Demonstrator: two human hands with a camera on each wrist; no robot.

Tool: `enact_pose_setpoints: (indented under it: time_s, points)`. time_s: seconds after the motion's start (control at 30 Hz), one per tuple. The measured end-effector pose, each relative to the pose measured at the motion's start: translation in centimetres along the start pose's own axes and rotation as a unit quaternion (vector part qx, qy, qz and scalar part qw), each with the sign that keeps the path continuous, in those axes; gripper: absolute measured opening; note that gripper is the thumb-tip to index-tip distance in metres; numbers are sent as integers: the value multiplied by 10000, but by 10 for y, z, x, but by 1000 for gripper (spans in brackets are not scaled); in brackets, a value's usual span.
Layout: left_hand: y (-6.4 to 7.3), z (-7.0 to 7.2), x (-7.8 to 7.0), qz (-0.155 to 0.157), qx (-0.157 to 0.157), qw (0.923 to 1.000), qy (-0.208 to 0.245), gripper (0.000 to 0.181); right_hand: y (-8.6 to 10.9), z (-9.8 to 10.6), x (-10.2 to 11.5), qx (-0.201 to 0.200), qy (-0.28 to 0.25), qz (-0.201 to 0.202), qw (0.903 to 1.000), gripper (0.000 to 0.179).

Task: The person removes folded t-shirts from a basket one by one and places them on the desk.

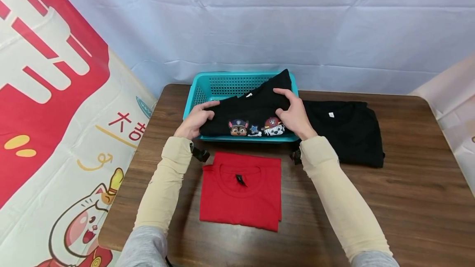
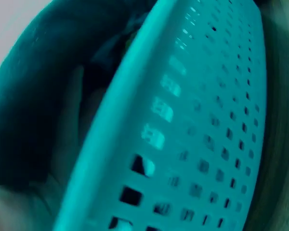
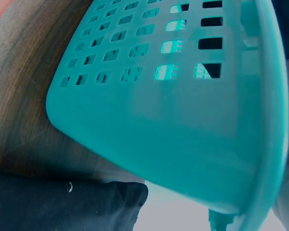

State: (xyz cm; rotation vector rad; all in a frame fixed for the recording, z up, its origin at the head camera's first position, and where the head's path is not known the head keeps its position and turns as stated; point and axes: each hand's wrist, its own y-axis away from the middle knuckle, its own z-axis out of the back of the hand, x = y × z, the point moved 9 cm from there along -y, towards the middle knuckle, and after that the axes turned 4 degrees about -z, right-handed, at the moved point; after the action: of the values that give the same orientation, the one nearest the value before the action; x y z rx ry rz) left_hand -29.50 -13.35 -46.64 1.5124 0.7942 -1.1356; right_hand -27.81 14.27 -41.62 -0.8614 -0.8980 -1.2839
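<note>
A folded black T-shirt with cartoon dogs printed on it lies tilted over the turquoise plastic basket, partly inside, its far right corner sticking up past the rim. My left hand grips the shirt's left side, thumb and index finger on top. At the right side, my right hand holds the shirt in the same way. The other fingers are hidden under the cloth or behind the rim. Both wrist views mostly show the basket's perforated outer wall, and the left one is blurred.
A folded red T-shirt lies on the wooden table between my forearms. Another folded black garment with a white label lies right of the basket. A pale cloth backdrop hangs behind, and a printed banner covers the left.
</note>
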Motion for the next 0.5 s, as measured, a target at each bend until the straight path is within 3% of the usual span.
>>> enact_pose_setpoints:
  time_s: [0.07, 0.23, 0.4, 0.5]
  points:
    - [2, -4, 4, 216, 180, 9996, 40, 60, 7, 2, 10, 23, -46, 8, 10000, 61]
    - [8, -11, 9, 476, 608, 9969, -117, 60, 12, 7, 7, -1, -206, 89, 9997, 62]
    - [12, -20, 8, 324, 760, 9959, 379, 66, 13, 10, -3, -68, -236, 209, 9995, 66]
    - [14, -23, 4, 60, 777, 9968, 181, 69, 17, 11, -5, -38, -189, 190, 9996, 68]
